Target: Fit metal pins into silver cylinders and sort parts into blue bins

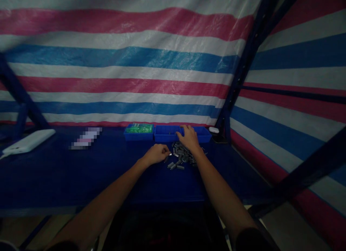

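Note:
My left hand (157, 153) rests low over the table, thumb and fingers pinched together. A small bright glint shows at its fingertips, too small to make out. Just right of it lies a loose pile of small grey metal cylinders (184, 155), with several strays at its near side. Beyond the pile my right hand (188, 137) reaches over the blue bins, thumb and fingers apart, nothing visible in it. Its fingers are over the front edge between the middle blue bin (164, 137) and the right blue bin (204, 135). A few small pieces show inside the middle bin.
A third blue bin (139, 137) on the left holds green plastic-wrapped material (140, 128). A white power bank-like block (29, 142) and a blurred-out flat item (86, 138) lie left on the blue table (81, 175). A small white case (213, 130) sits at the right. Dark posts (238, 76) and striped sheeting enclose the table.

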{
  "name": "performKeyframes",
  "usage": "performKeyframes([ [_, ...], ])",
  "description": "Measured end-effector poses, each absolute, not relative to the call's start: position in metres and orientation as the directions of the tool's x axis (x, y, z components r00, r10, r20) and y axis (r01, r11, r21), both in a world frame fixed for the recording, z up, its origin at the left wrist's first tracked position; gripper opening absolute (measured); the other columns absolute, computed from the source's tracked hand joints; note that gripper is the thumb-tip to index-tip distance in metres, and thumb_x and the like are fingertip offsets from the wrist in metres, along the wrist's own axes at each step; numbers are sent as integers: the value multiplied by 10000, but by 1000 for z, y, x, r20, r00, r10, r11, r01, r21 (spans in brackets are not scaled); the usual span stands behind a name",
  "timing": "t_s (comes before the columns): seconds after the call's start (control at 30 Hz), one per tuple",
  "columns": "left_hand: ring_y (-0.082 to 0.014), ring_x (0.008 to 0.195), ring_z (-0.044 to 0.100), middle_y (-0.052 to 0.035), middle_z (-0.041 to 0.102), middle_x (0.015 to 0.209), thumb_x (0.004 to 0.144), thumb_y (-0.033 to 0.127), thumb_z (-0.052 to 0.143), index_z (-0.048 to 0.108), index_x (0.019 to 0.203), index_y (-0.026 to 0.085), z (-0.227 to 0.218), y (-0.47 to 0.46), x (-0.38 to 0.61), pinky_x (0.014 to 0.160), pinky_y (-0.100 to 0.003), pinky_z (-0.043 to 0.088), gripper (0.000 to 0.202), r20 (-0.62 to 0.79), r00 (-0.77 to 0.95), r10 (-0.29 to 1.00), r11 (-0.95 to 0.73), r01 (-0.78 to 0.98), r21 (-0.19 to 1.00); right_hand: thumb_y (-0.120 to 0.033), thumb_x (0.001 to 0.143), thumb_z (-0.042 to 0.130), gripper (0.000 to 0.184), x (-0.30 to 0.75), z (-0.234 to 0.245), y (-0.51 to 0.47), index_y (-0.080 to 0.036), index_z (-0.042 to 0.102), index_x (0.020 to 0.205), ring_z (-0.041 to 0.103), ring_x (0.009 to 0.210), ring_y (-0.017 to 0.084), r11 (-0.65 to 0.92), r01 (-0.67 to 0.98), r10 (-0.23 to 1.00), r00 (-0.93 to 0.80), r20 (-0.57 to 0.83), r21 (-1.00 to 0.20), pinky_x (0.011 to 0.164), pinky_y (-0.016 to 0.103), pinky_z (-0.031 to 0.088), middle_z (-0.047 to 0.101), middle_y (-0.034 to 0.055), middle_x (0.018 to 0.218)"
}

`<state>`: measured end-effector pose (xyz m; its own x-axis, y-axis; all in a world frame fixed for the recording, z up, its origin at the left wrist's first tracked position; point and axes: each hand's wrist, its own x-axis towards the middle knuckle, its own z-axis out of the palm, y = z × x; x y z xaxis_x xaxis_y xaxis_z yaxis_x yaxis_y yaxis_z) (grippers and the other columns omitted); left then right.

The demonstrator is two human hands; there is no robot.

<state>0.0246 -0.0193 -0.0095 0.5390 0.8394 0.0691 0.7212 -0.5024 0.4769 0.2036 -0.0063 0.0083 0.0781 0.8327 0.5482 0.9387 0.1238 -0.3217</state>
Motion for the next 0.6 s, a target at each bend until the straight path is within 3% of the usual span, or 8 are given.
performKeyframes([
  [0.2, -113, 580, 561, -18, 656, 705, 698, 228, 559, 643, 908, 126, -12, -6, 13, 532, -186, 385, 248, 33, 564, 825, -465, 644, 607, -345, 795, 540, 298, 181, 8, -12, -201, 563, 1055, 496, 912, 199, 367, 869, 841, -157, 518, -331, 805, 318, 370, 579, 65, 958],
  [0.37, -123, 620, 562, -11, 641, 707, 688, 209, 545, 635, 837, 130, -18, -2, 11, 576, -197, 387, 191, 112, 619, 777, -553, 588, 591, -301, 767, 578, 249, 175, 2, -12, -182, 591, 986, 502, 831, 171, 516, 797, 818, -350, 456, -314, 752, 291, 376, 591, 42, 840],
  [0.47, -145, 656, 556, -26, 631, 720, 701, 224, 508, 623, 799, 122, -18, -2, 12, 589, -220, 382, 183, 162, 549, 820, -518, 592, 618, -280, 748, 595, 199, 176, 0, -12, -182, 602, 921, 515, 811, 160, 583, 744, 795, -438, 420, -327, 757, 295, 374, 598, 30, 811],
  [0.6, -135, 640, 519, -15, 600, 705, 707, 254, 481, 611, 792, 128, -17, 1, 11, 576, -222, 367, 200, 144, 457, 878, -393, 517, 761, -225, 744, 580, 160, 177, 2, -12, -184, 590, 898, 528, 771, 138, 622, 675, 774, -457, 437, -396, 733, 276, 384, 596, 16, 807],
])
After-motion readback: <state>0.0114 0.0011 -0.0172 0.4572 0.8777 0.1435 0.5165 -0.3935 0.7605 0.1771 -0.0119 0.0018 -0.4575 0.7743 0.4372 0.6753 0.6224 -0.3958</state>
